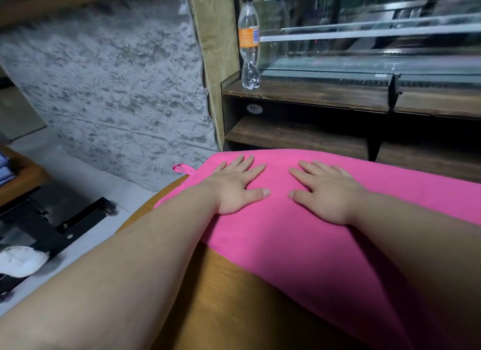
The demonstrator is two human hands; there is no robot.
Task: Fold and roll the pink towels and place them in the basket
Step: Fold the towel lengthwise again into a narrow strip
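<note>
A person's two bare hands lie flat on a pink towel (299,245) spread over a wooden desk (221,297), the cloth filling the centre and right of the frame and running off the right and lower edges. The left hand (235,187) and the right hand (326,193) rest palm-down side by side near the towel's far edge, close together but not touching. Each grip is released — fingers straight, slightly spread, holding nothing. Both bare forearms reach in from the bottom corners of the frame.

A small pink loop (182,168) sticks out from the towel's far left corner, just left of the left hand and past the desk's rim. Bare wood shows at lower centre, between the left forearm and the towel's near edge.

Beyond the towel, at upper right, a dark wooden shelf (312,93) carries a clear plastic bottle (249,42) with an orange label, standing upright at its left end beside a glass case (364,37). A second shelf (294,136) sits below it. A rough grey wall (117,89) fills the upper left. At lower left, a black metal frame (78,219) stands on a pale floor (78,172) — beside it a white object (22,261), too blurred to name.
</note>
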